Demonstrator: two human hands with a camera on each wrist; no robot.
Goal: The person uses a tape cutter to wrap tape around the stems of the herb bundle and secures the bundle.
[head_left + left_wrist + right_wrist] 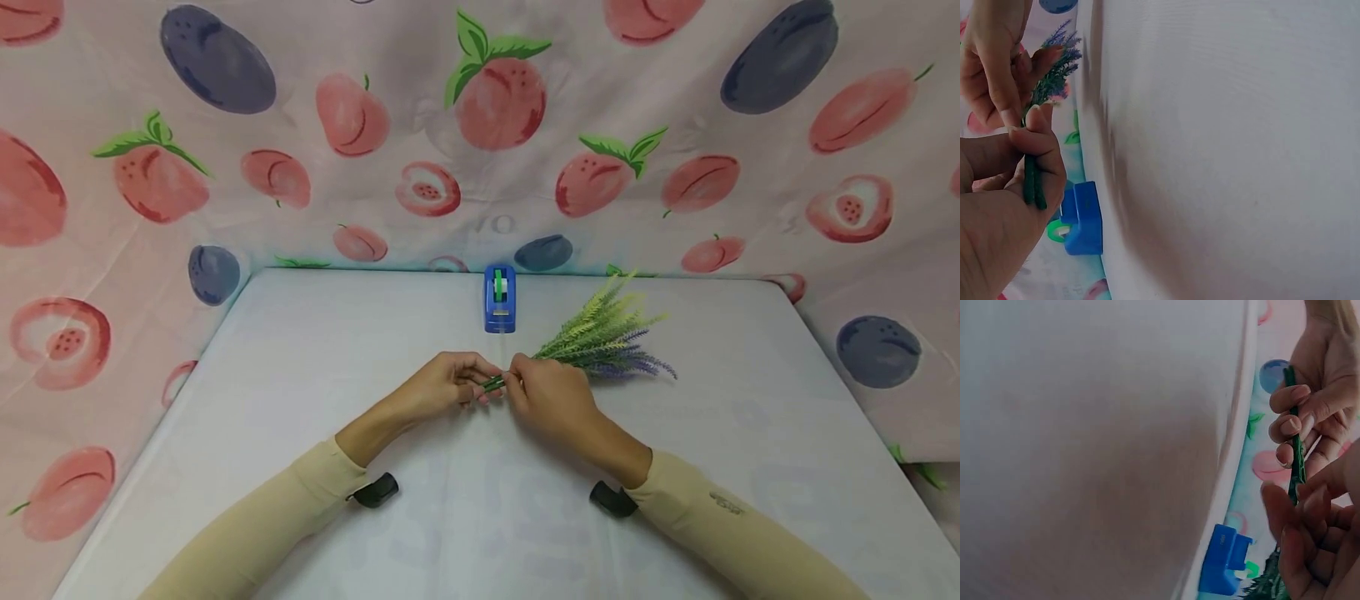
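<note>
A bunch of artificial lavender [607, 333], with yellow-green and purple sprigs, points to the far right above the table. My left hand [444, 386] holds the green stems [1030, 181] near their cut ends, with thumb and fingers round them. Close beside it, my right hand [553, 393] pinches the stems just below the leafy part. Behind both hands stands a blue tape dispenser [499, 321] with a green-cored roll. From its front a faint clear strip [502, 343] runs toward the fingers; where it ends is hidden.
A white-covered table [480, 525] lies under the hands, its back edge just behind the dispenser. A fruit-printed cloth [285, 83] hangs behind and at both sides. Dark wrist devices [613, 500] sit at both cuffs.
</note>
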